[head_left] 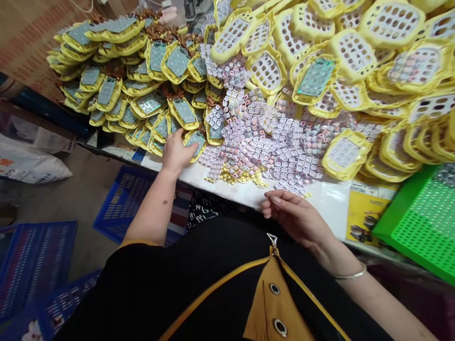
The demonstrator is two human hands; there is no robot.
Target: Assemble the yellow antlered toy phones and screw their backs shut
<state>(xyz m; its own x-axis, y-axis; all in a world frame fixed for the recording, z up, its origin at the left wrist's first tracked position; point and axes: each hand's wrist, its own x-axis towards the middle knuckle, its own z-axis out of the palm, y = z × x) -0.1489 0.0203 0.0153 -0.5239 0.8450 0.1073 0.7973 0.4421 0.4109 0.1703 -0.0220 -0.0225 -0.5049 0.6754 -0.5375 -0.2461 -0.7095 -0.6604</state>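
Note:
My left hand point(177, 152) reaches out to the table's near edge and lies on a yellow toy-phone shell with a grey circuit board point(195, 141), fingers curled over it. My right hand point(297, 216) hovers at the table's front edge, fingers loosely bent and apart, holding nothing I can see. Just beyond it lies a heap of small pastel button pads point(270, 147). More yellow shells with grey boards point(106, 90) are stacked at the left. Yellow perforated front covers point(351, 52) are piled at the right.
A green perforated crate point(423, 218) stands at the right on the table. Blue plastic crates point(124, 199) sit on the floor at the left, with a white sack point(28, 163) beyond them. A yellow printed sheet point(362, 213) lies near the table's front edge.

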